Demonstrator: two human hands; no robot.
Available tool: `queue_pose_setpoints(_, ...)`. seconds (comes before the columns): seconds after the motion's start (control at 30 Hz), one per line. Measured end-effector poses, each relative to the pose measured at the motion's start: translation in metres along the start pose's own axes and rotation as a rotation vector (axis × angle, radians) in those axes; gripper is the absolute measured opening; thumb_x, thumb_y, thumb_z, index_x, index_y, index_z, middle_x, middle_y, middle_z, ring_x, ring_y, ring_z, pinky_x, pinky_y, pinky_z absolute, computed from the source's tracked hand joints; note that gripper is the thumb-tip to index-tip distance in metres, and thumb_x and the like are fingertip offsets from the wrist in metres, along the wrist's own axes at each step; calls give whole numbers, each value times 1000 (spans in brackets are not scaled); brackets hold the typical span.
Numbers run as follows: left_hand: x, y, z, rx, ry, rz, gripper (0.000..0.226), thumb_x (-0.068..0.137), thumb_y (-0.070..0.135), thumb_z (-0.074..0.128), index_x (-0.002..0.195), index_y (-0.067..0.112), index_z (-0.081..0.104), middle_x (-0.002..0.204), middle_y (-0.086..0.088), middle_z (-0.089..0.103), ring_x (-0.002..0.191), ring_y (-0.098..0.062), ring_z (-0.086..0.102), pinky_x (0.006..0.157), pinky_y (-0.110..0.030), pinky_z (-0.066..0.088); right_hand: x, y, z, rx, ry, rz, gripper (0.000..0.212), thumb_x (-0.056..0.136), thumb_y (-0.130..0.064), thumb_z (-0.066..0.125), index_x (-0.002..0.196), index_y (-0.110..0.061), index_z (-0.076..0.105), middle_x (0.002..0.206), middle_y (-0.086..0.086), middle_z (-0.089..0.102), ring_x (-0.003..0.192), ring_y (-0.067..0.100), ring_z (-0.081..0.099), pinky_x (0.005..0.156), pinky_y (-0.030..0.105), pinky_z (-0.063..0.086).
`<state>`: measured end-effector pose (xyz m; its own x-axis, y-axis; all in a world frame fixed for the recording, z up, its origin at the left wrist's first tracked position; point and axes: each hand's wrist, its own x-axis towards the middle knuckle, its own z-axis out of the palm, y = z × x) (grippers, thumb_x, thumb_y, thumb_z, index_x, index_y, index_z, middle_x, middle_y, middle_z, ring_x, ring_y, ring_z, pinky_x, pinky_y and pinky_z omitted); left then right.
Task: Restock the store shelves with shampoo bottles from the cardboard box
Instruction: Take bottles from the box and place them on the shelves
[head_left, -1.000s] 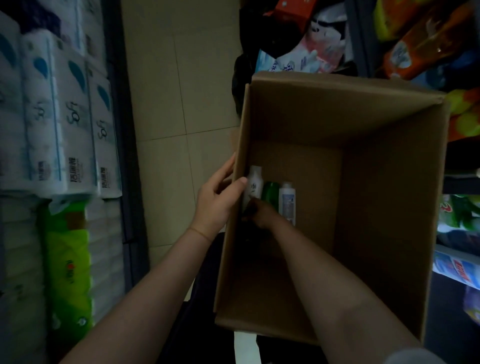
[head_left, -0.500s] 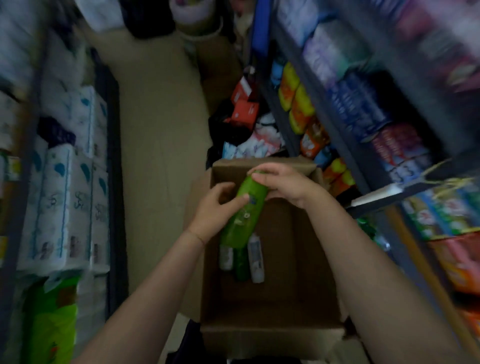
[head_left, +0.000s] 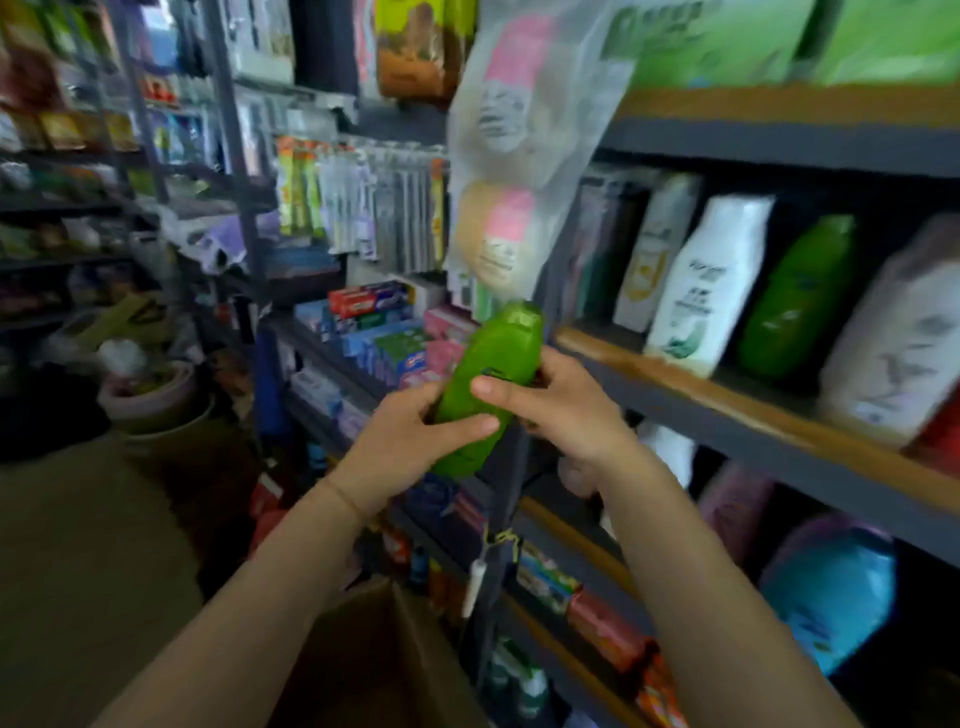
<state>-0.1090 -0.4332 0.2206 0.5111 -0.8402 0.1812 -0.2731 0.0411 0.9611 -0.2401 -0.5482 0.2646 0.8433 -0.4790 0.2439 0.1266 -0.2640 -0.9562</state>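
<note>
A green shampoo bottle (head_left: 493, 374) is held up at chest height, cap end pointing up and away, in front of the shelving. My left hand (head_left: 410, 441) grips its lower half from the left, thumb across the front. My right hand (head_left: 556, 405) grips its middle from the right. To the right, a wooden-edged shelf (head_left: 691, 384) carries standing shampoo: white bottles (head_left: 706, 280), another green bottle (head_left: 800, 296) and a pale one (head_left: 904, 332). Only the top edge of the cardboard box (head_left: 379, 660) shows, low between my forearms.
A clear plastic bag of pink and white goods (head_left: 514, 156) hangs just above the held bottle. Toothpaste boxes (head_left: 374, 322) fill the lower shelves ahead. A dark upright post (head_left: 498, 519) stands below my hands. Basins and clutter (head_left: 150, 395) sit on the floor at left.
The green bottle came out of the box, gripped in both hands, and rose to shelf height. My view swung from the box's inside up to the shelves on the right.
</note>
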Motion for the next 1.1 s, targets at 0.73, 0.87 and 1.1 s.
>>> queue_pose_setpoints(0.73,78,36,140,615,-68,541,59,91,15,61,147,16,42,153,-2,39,144,-17,29,115,-29,25,-59,-67,-144,-742,869,-166,42,80,-25,78,112,-21,52,81,-15,60,74,19,63,67,36,53)
queue_pose_setpoints(0.87,81,35,134,546,-115,500,58,95,14,58,150,22,41,158,5,34,149,-12,20,119,-29,20,-43,-58,-142,-679,909,-9,34,86,-19,73,110,-14,48,90,5,64,51,23,65,36,26,47)
queue_pose_setpoints(1.1,78,34,129,541,-157,480,62,96,17,55,153,29,35,161,12,26,151,-5,10,117,-31,23,-15,-53,-139,-576,1011,195,29,90,-12,64,108,-9,42,89,11,66,50,20,69,51,41,59)
